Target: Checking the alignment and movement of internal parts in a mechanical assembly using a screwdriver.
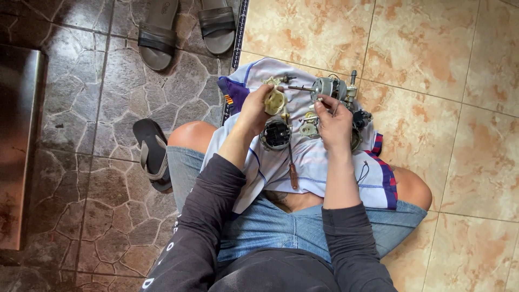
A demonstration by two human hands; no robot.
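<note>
I sit on the floor with a white and purple cloth [270,165] spread over my lap. My left hand [254,111] grips a cream plastic part [274,101] held above the cloth. My right hand [334,125] pinches a small thin piece, too small to tell what, at its fingertips next to a grey electric motor [327,87] with a metal shaft. Below my hands lie a round black part [277,135], a small cream part [308,128] and a screwdriver [292,165] with a brown handle.
A black sandal [152,154] lies by my left knee on the dark stone floor. Two more sandals [186,27] lie at the top. A metal sill [19,140] runs along the left edge. Beige tiles [432,65] cover the right side.
</note>
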